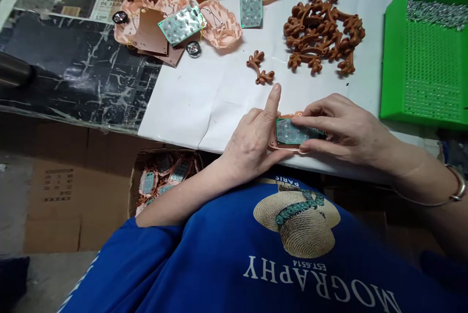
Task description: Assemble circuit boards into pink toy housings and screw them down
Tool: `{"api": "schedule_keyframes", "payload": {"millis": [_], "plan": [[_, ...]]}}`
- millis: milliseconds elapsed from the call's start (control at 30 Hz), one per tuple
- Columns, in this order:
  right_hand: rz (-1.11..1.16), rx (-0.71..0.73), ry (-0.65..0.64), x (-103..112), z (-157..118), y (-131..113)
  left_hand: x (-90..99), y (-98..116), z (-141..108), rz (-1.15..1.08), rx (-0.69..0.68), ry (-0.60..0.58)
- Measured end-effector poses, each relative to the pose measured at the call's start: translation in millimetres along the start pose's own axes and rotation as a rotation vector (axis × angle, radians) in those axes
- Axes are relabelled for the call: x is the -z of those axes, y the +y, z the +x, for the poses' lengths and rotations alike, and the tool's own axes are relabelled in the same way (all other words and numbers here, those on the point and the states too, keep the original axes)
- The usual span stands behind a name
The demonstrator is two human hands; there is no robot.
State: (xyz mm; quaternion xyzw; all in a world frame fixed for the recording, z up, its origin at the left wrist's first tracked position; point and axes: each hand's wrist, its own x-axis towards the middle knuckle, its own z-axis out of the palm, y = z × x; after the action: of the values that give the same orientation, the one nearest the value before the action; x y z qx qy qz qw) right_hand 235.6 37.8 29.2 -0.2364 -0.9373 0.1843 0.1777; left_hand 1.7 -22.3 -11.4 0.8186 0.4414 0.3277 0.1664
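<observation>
At the table's front edge lies a pink plastic shell (281, 147) with a green-edged circuit board (287, 132) seated in it. My left hand (252, 137) holds the shell's left end, its thumb along the near side and its index finger stretched out past the shell. From the right, my right hand (340, 125) grips the board and shell, fingertips on the board's far part and thumb at the near rim. The board's right end is partly hidden under that hand. Just beyond my left index finger is a single brown antler-shaped piece (258, 68).
A heap of brown antler pieces (321, 35) lies farther back. On the right stands a green basket (393, 59) holding screws. Pink shells (223, 28), wired boards (181, 25) and small speakers (193, 49) crowd the back left. Below the edge, a carton (137, 171) holds similar assemblies.
</observation>
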Motion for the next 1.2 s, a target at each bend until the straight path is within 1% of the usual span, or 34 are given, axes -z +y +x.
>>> {"api": "schedule_keyframes", "payload": {"millis": [167,367,500,567,767,867,1000,1100,1133,1200], "plan": [[0.008,-0.026,-0.042,1.3,2.0,-1.2,1.1,-0.1,0.5,0.008,0.016,-0.022],[-0.009,-0.026,-0.05,1.5,2.9,-0.9,1.6,-0.3,0.3,0.01,0.005,-0.004],[-0.04,0.004,-0.034,0.1,3.6,-0.4,4.6,-1.3,2.9,0.021,-0.059,-0.007],[-0.041,-0.004,-0.028,-0.9,4.1,-0.7,6.1,-2.4,4.3,0.024,-0.087,-0.012],[-0.05,-0.013,-0.03,-2.1,3.0,-1.3,7.0,-4.3,3.9,0.009,-0.073,-0.017],[-0.062,-0.01,-0.03,-3.3,1.7,0.8,5.7,-1.6,4.1,0.051,-0.121,0.009],[-0.027,-0.013,0.018,-9.8,5.0,-0.2,2.3,2.4,6.7,0.148,-0.265,0.075],[0.012,-0.038,0.047,-12.2,3.6,-7.6,1.0,2.0,9.1,0.166,-0.327,0.122],[0.002,-0.042,0.082,-10.1,-0.9,-11.7,1.3,1.5,10.0,0.168,-0.333,0.123],[-0.055,-0.086,0.233,1.1,-19.0,-21.5,3.4,0.7,11.5,0.171,-0.346,0.112]]}}
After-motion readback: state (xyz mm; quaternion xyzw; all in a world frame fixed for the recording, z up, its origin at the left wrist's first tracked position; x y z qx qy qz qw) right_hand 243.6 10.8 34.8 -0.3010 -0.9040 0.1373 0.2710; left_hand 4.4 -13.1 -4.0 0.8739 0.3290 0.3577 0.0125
